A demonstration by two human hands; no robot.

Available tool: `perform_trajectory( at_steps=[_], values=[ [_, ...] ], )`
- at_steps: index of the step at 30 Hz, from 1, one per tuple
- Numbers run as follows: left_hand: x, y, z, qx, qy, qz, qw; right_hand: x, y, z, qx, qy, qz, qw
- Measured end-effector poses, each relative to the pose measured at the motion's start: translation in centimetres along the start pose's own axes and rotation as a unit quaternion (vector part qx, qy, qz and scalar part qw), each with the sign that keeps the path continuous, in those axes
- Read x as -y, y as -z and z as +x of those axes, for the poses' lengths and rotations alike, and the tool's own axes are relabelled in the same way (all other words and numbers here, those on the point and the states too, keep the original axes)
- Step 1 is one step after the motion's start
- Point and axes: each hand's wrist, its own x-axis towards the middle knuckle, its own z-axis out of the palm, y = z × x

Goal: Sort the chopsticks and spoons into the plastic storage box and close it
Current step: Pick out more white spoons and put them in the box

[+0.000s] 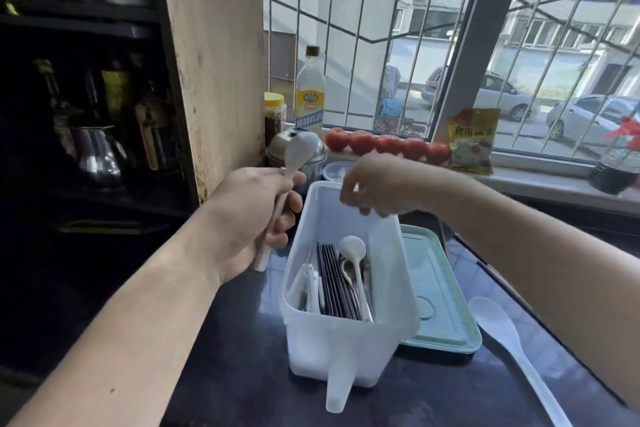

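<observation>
The white spoon (297, 158) in my left hand (254, 215) is light, stiff and probably slick, so I grip it mid-handle, bowl up, just left of the storage box (346, 340) near the worktop's middle. My right hand (375, 184) hovers over the box's far rim, fingers loosely curled, holding nothing.

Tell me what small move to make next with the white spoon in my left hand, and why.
Probably lower the white spoon that the left hand grips into the open storage box, beside the spoons already lying there. The right hand hovers above the box's far rim holding nothing, and another spoon waits on the counter.
</observation>
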Motion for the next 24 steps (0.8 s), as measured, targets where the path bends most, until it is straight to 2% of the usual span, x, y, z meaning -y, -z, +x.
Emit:
perform_trajectory(
  at_steps=[1, 2, 3, 4, 5, 7, 10, 15, 17, 19, 22, 24],
  values=[
    [-0.2, -0.4, 0.1, 0.014, 0.001, -0.004, 1.0, -0.2, 1.4, -0.9, -0.057, 0.014, 0.109, 0.992],
    [-0.5, -1.0, 0.3, 0.031, -0.002, 0.002, 1.0, -0.3, 2.3, -1.8, -0.097, 0.023, 0.229, 0.968],
    [-0.7, -1.8, 0.4, 0.049, -0.006, 0.015, 0.999, 0.0, 2.9, -2.6, -0.108, 0.035, 0.32, 0.94],
    [-0.9, -2.7, 0.6, 0.067, -0.01, 0.032, 0.997, 0.6, 3.2, -3.1, -0.108, 0.044, 0.359, 0.926],
    [-1.0, -3.6, 0.7, 0.084, -0.012, 0.048, 0.995, 1.1, 3.2, -3.3, -0.109, 0.047, 0.348, 0.93],
    [-0.8, -5.3, 1.1, 0.107, -0.028, 0.097, 0.989, 1.9, 3.1, -3.4, -0.132, 0.039, 0.251, 0.958],
    [0.3, -6.6, 1.7, 0.101, -0.068, 0.167, 0.978, 2.1, 3.0, -2.5, -0.164, 0.004, 0.128, 0.978],
    [2.2, -6.0, 1.8, 0.085, -0.045, 0.246, 0.964, 0.4, 2.1, 0.4, -0.014, -0.049, 0.148, 0.988],
    [2.5, -5.1, 1.7, 0.072, -0.077, 0.354, 0.929, 0.3, 1.3, 1.7, 0.028, -0.063, 0.128, 0.989],
    [2.5, -4.1, 1.4, 0.007, -0.128, 0.457, 0.88, 0.2, -0.2, 3.1, 0.044, -0.083, 0.095, 0.991],
    [2.9, -2.8, 1.1, -0.099, -0.2, 0.48, 0.848, -0.4, -3.1, 4.5, 0.111, -0.094, 0.006, 0.989],
    [3.9, -2.5, 1.3, -0.093, -0.207, 0.503, 0.834, -0.9, -4.8, 5.1, 0.173, -0.104, 0.0, 0.979]
  ],
)
